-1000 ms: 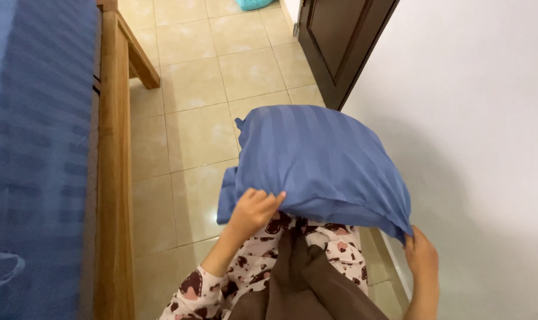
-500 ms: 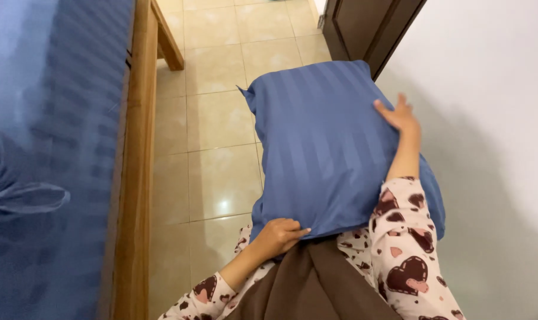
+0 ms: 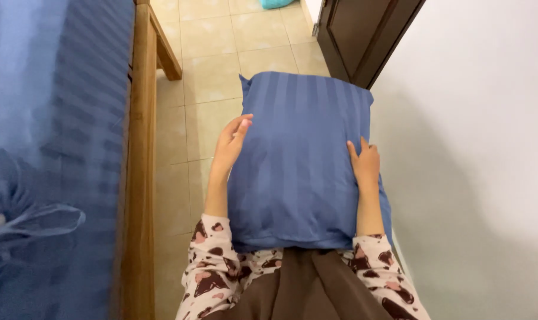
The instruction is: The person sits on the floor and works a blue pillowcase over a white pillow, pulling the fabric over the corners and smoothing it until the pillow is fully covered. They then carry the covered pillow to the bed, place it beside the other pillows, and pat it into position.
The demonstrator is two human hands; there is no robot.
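The grip was shared between two flat, spread hands; the left hand [image 3: 232,142] was laid with fingers extended against the left edge of the blue striped pillow [image 3: 301,160], and the right hand [image 3: 364,163] was pressed open-palmed onto the pillow's right edge, a little lower down; nothing was pinched, and the pillow was clamped between the two palms rather than closed upon by fingers.

The pillow was held out in front of the body, above the tiled floor [image 3: 203,65]; its long axis ran away from the person, from the near hem over the brown garment [image 3: 304,290] to the far corners pointing towards the dark wooden door [image 3: 364,35]. Seen from the pillow, the wooden bed frame [image 3: 139,178] stood to the left, separated by a strip of floor, with the blue bedsheet [image 3: 55,118] beyond it; the white wall [image 3: 482,148] stood close on the right.

Both hands were placed about midway along the long sides, so the pillow lay between the grip rather than off to one side; neither hand could be called nearer, though the left was set slightly farther along the axis. The sleeves [image 3: 212,261], patterned with brown hearts, were seen just below the pillow's near hem.
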